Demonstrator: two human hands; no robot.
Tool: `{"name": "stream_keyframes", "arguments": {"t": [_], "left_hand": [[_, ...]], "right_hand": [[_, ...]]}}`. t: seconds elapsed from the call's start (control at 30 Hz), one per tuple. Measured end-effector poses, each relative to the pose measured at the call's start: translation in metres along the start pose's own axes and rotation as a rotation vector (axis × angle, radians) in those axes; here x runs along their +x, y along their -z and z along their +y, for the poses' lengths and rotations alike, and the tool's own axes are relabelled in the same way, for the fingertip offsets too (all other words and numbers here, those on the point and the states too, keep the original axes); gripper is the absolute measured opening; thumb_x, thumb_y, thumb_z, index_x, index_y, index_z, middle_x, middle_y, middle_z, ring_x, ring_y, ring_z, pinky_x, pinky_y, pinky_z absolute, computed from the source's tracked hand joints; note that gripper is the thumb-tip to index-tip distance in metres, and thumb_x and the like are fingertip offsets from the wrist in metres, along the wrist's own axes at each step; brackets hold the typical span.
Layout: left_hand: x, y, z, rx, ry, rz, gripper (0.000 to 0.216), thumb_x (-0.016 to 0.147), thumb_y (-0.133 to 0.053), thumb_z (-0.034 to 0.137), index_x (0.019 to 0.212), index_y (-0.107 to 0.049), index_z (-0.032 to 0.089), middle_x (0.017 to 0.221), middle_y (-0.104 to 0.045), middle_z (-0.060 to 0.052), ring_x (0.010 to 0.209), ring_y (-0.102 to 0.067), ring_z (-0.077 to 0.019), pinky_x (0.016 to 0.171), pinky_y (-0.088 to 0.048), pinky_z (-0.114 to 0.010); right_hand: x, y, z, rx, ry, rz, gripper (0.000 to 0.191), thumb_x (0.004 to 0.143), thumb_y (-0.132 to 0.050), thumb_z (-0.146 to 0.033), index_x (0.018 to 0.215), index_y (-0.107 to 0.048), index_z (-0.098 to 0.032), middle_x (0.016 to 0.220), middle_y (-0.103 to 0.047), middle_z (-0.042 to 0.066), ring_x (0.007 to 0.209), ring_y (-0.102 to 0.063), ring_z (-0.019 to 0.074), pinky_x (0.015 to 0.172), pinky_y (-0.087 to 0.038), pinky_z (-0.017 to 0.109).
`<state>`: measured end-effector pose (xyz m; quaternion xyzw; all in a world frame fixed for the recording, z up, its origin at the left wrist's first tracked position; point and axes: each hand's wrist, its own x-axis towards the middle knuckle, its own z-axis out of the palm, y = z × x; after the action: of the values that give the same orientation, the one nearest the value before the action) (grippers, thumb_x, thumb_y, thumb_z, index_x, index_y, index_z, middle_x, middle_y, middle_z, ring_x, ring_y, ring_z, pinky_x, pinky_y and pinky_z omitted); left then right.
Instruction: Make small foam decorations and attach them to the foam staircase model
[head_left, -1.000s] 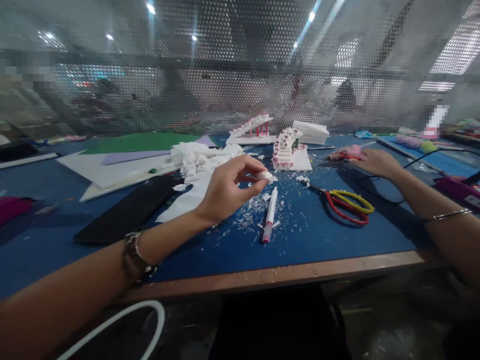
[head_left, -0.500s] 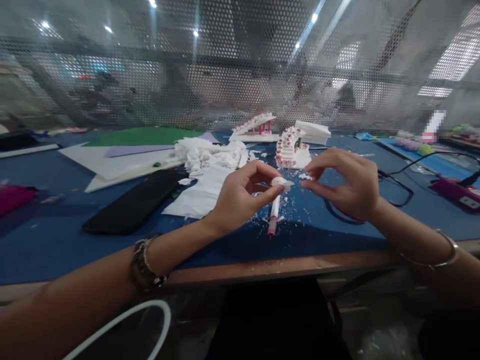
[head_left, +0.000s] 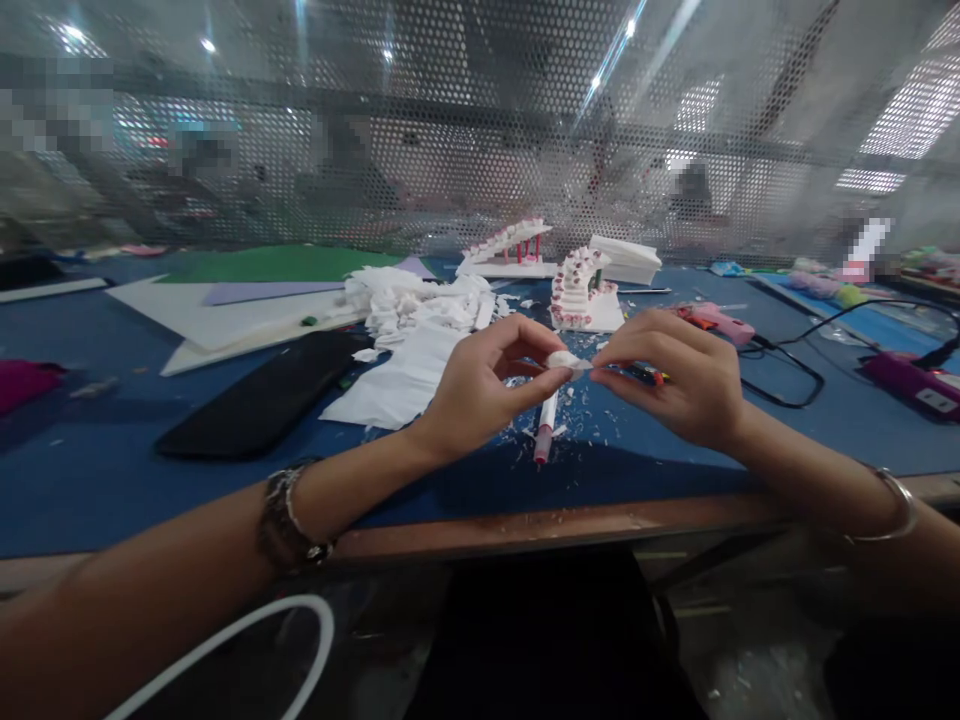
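Observation:
Between the thumb and fingers of my left hand is a small wad of white paper or tissue. My right hand pinches the thin pointed end of the same wad from the other side. Below them on the blue tabletop lies a white tube with a red tip, among scattered white shreds. A small white staircase model with red dots stands just beyond my hands. A heap of torn white tissue lies to the left, a flat white sheet in front of it.
A black flat case lies at the left. Green sheet and white boards are behind it. Another stair model stands at the back. To the right are a pink glue gun, a black cable and a purple power strip.
My right hand has moved left to the wad and now pinches its end; the white scrap at its fingertips is no longer seen there. The pink glue gun has come into view behind it.

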<state>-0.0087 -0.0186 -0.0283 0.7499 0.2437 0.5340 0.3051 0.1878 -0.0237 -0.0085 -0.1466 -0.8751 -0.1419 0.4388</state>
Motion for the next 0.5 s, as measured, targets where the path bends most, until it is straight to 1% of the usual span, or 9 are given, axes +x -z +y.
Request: {"name": "stream_keyframes", "arguments": {"t": [0.1, 0.33, 0.5], "left_hand": [[-0.0004, -0.0004, 0.0002, -0.005, 0.002, 0.0, 0.014, 0.071, -0.066, 0.02, 0.079, -0.055, 0.016, 0.079, -0.06, -0.001, 0.073, -0.059, -0.0103, 0.066, -0.053, -0.021], [-0.001, -0.0021, 0.0017, 0.029, 0.001, -0.007, 0.013, 0.071, -0.066, 0.021, 0.078, -0.055, 0.017, 0.079, -0.06, -0.001, 0.073, -0.06, -0.0109, 0.064, -0.054, -0.021], [-0.0009, -0.002, 0.0019, 0.017, -0.014, -0.025, 0.013, 0.072, -0.066, 0.02, 0.08, -0.056, 0.018, 0.081, -0.06, -0.001, 0.076, -0.06, -0.0113, 0.065, -0.053, -0.02]], "right_hand": [[-0.0001, 0.0001, -0.0006, -0.004, 0.004, -0.014, 0.006, 0.081, -0.058, -0.014, 0.087, -0.057, -0.017, 0.08, -0.061, 0.001, 0.075, -0.055, 0.0099, 0.07, -0.047, 0.024], [-0.0008, -0.0012, -0.0027, -0.006, -0.012, -0.012, 0.008, 0.082, -0.056, -0.015, 0.088, -0.056, -0.021, 0.081, -0.061, 0.001, 0.074, -0.056, 0.0115, 0.07, -0.047, 0.026], [-0.0002, 0.0002, -0.0044, 0.01, -0.042, -0.04, 0.007, 0.083, -0.053, -0.014, 0.087, -0.054, -0.02, 0.081, -0.057, 0.002, 0.074, -0.053, 0.0113, 0.069, -0.046, 0.026]]}}
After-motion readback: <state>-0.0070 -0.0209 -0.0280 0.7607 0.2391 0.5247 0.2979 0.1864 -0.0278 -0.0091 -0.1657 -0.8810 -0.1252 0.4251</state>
